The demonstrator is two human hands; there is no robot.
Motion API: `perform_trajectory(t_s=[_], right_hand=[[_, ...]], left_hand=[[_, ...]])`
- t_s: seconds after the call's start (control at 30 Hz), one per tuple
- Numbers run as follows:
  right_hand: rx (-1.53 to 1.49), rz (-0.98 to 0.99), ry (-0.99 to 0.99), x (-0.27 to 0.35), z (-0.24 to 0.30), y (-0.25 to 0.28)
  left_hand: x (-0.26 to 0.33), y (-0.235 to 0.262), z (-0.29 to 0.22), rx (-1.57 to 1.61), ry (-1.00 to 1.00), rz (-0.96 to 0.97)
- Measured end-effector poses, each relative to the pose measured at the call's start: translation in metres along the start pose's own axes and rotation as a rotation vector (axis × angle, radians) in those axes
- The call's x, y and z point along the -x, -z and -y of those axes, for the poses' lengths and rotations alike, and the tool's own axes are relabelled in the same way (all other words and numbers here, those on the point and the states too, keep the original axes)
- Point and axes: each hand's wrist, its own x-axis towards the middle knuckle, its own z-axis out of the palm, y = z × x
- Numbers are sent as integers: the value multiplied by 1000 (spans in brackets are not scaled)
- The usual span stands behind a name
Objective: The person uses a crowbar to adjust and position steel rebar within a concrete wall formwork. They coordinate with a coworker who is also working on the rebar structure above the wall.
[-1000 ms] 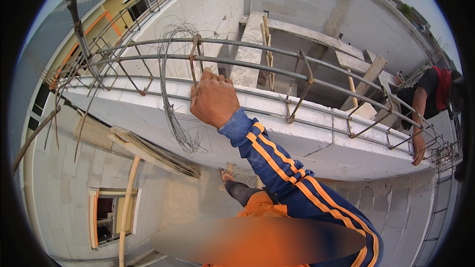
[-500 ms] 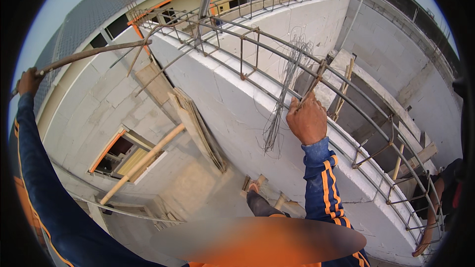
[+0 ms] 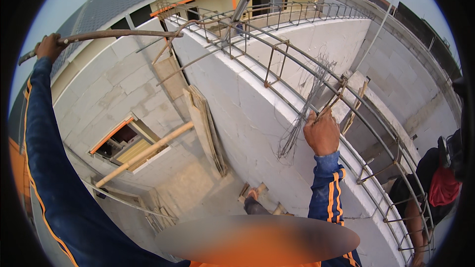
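My left hand (image 3: 49,47) is raised at the upper left, closed around a long rusty steel bar (image 3: 118,34) that runs right toward the rebar cage. My right hand (image 3: 322,132) grips a bar of the long rebar cage (image 3: 277,52) lying along the top of a white block wall (image 3: 247,104). A bundle of thin tie wire (image 3: 307,104) hangs over the cage just left of my right hand. Both sleeves are blue with orange stripes.
Another person in dark clothes with a red cloth (image 3: 435,183) works at the cage on the right. Below are a window opening (image 3: 123,141), a leaning wooden pole (image 3: 148,153), boards (image 3: 205,128) against the wall and my foot (image 3: 252,198). The drop is deep.
My view has swung left and down. My left arm has come into view holding the long bar. My right hand stays on the cage.
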Motion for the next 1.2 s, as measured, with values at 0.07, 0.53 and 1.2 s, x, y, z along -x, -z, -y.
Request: perform_trajectory(t_s=[0.07,0.53,1.2], right_hand=[[-8,37,-24,0,-1,-1],[5,3,-44,0,3,0],[11,-12,-56,1,2,-1]], left_hand=[[4,10,-5,4,14,31],[-8,24,-5,-61,58,-243],[-84,97,-27,-40,-59,-342]])
